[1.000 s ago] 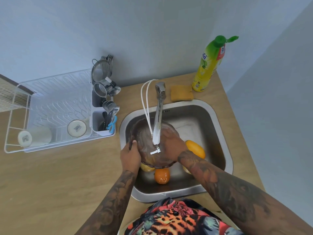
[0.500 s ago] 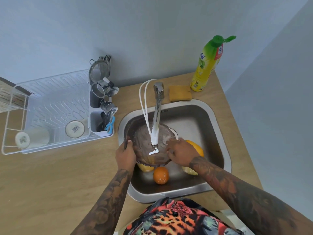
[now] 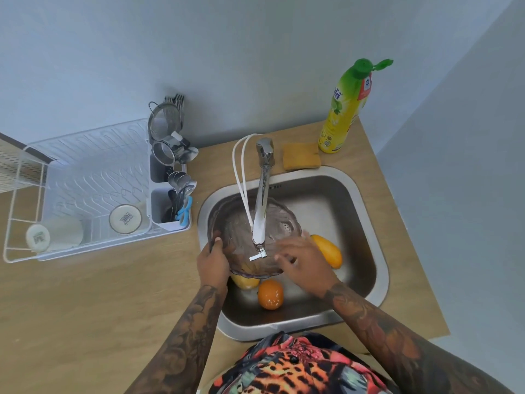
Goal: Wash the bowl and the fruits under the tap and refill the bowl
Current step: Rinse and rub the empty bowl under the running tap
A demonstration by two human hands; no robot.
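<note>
Gripping the bowl (image 3: 238, 223) by its near-left rim, the left hand (image 3: 213, 261) has its fingers curled over the edge and holds the bowl inside the sink (image 3: 366, 240), under the tap (image 3: 262, 200). Right hand (image 3: 305, 261) lies with straight, spread fingers against the bowl's right side, holding nothing.

Counter (image 3: 85, 308) is pale wood, with the steel sink set into it. At the left stands a white rack (image 3: 85, 177) with two cups (image 3: 125, 218) lying on their sides and a cutlery holder (image 3: 164, 200) filled with spoons and strainers. Bowl is translucent, purplish and scalloped, and takes up the sink's left half. Tap reaches out over the bowl, with two white hoses (image 3: 241, 172) looping beside it. A yellow-green bottle (image 3: 348, 109) stands at the back right, its green cap flipped open, with a sponge (image 3: 301, 156) just beside it.

Three fruits lie on the sink floor: a mango (image 3: 328, 250) right of the bowl, an orange (image 3: 270, 294) in front of it, and a yellow fruit (image 3: 245, 281) partly hidden under its near edge.
</note>
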